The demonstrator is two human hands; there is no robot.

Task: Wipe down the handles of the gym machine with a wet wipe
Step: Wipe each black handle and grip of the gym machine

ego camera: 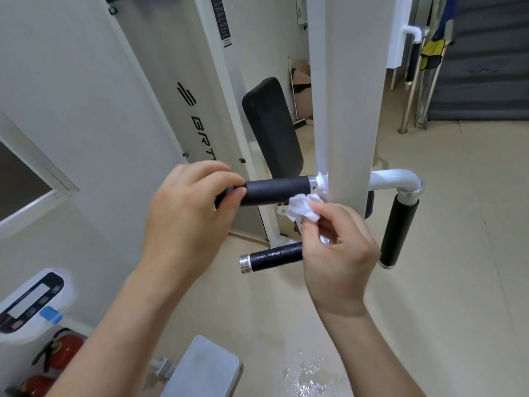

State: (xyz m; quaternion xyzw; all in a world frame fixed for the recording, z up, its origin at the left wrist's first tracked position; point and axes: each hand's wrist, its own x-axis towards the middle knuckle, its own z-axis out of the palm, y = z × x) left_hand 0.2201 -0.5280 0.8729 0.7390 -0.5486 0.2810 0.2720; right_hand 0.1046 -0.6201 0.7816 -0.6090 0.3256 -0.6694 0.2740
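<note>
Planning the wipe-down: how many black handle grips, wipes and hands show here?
Black handle grips: 3 (upper horizontal, lower horizontal, vertical)
Wet wipe: 1
Hands: 2 (left hand, right hand)
Total: 6

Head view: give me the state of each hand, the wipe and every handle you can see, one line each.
left hand: closed around the free end of the upper horizontal handle
right hand: pinching the wet wipe
wet wipe: crumpled, at the inner end of that handle
upper horizontal handle: gripped, black grip dry-looking
lower horizontal handle: free, speckled with droplets
vertical handle: hanging free, untouched
</note>
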